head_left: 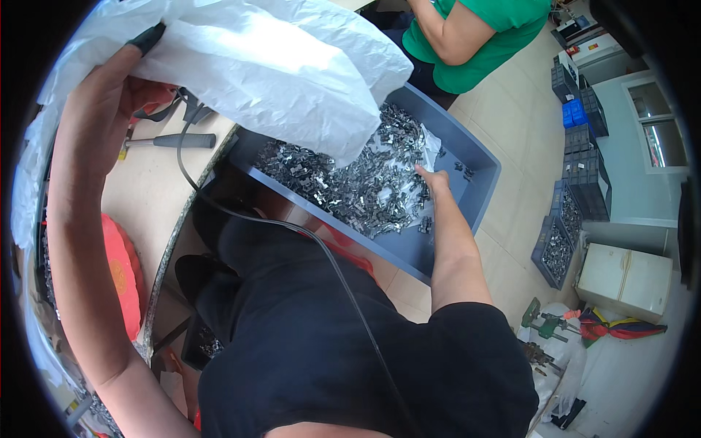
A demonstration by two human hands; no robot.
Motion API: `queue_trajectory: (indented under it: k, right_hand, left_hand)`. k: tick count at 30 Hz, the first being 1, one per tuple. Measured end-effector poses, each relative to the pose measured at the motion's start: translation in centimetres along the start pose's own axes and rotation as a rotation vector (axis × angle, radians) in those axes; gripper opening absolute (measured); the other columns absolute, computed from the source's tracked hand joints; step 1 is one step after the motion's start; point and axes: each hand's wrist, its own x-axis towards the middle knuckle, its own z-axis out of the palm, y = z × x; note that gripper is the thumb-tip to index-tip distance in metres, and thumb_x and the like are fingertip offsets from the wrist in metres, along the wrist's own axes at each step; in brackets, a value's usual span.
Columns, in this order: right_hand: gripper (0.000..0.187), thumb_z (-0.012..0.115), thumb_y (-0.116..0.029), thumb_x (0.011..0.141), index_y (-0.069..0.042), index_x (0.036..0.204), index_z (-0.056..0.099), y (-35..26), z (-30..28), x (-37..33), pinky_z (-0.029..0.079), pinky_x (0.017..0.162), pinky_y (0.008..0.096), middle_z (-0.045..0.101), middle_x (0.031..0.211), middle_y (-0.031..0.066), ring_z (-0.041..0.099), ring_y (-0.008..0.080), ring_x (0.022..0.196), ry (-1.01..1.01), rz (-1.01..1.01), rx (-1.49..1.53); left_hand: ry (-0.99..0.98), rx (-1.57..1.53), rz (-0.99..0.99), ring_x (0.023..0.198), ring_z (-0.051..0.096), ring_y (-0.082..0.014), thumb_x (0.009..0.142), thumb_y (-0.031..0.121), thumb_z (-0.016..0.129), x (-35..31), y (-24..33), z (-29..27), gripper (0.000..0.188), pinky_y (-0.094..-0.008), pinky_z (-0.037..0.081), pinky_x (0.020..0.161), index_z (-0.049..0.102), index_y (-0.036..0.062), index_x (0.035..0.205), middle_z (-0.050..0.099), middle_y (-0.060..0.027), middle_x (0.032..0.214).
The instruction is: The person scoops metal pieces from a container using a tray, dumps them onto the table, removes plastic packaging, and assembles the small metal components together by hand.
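Note:
My left hand [117,91], raised at the upper left, pinches a large crinkled white plastic sheet [277,69]; a black cover sits on one fingertip. The sheet hangs across the far part of a grey-blue plastic bin [467,139], hiding some of it. Inside lies a heap of small dark and shiny metal parts [365,186], with bits of white sheet showing among them. Reaching into the bin's right side, my right hand [437,180] is closed at the edge of a white sheet piece [431,148] beside the parts; its fingers are partly hidden.
A hammer [175,141] lies on the table [146,182] at left, near a red round item [120,277]. A black cable [321,244] runs across my body. Beyond the bin sits a person in green [496,36]. Grey crates [584,171] line the right wall.

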Motion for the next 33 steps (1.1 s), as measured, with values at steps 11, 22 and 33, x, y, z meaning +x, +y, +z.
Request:
queue_trajectory:
  k: [11,22,33]
  right_hand:
    - [0.043,0.055,-0.034,0.072,0.003,0.095,0.055,0.2,-1.5,-0.8,0.040,0.078,0.0363,0.059,0.091,0.0180,0.055,0.0344,0.087,0.040,-0.394,0.032]
    - [0.027,0.062,-0.024,0.068,-0.007,0.089,0.062,-5.2,-4.5,-6.8,0.044,0.070,0.0348,0.061,0.084,0.0149,0.059,0.0284,0.079,-0.065,-0.367,-0.241]
    - [0.022,0.060,-0.025,0.070,-0.012,0.088,0.062,-11.8,-9.3,-13.8,0.044,0.067,0.0368,0.061,0.079,0.0136,0.059,0.0295,0.076,0.052,-0.588,-0.221]
  left_hand:
    - [0.008,-0.030,0.043,0.073,0.058,-0.0199,0.085,0.018,0.039,-0.6,-0.7,-1.9,0.032,-0.0305,0.047,0.071,0.050,-0.0086,0.097,0.058,-0.0169,0.086]
    - [0.020,-0.119,0.092,0.071,0.058,-0.0180,0.085,0.017,0.039,-2.3,0.3,-3.7,0.030,-0.0280,0.047,0.068,0.051,-0.0069,0.097,0.059,-0.0145,0.084]
    - [0.171,-0.124,0.092,0.072,0.057,-0.0165,0.085,0.017,0.040,-3.5,0.8,-6.4,0.027,-0.0274,0.047,0.068,0.053,-0.0038,0.097,0.059,-0.0120,0.083]
